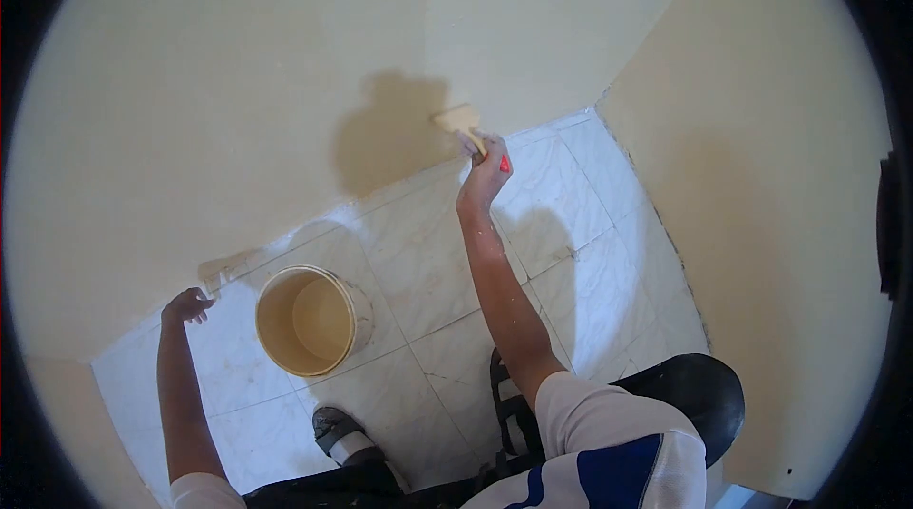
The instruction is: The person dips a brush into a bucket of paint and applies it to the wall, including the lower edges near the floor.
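Note:
My right hand (488,168) is closed round the handle of a paintbrush (459,119), whose red handle end shows by the palm. The brush head is coated in cream paint and overlaps the lower part of the cream wall (238,81), just above the floor line. On the other side, my left hand (188,305) hangs near the foot of the same wall, fingers loosely bent and apart with nothing in them. Between my arms stands a round bucket (359,319) on the floor, its inside cream-coloured.
White marbled tiles (447,328) cover the floor, with paint smudges along the wall's foot. A second wall (742,205) meets the first at a corner on the right. My sandalled foot (335,429) is just below the bucket. A dark object (888,224) juts in at the far right.

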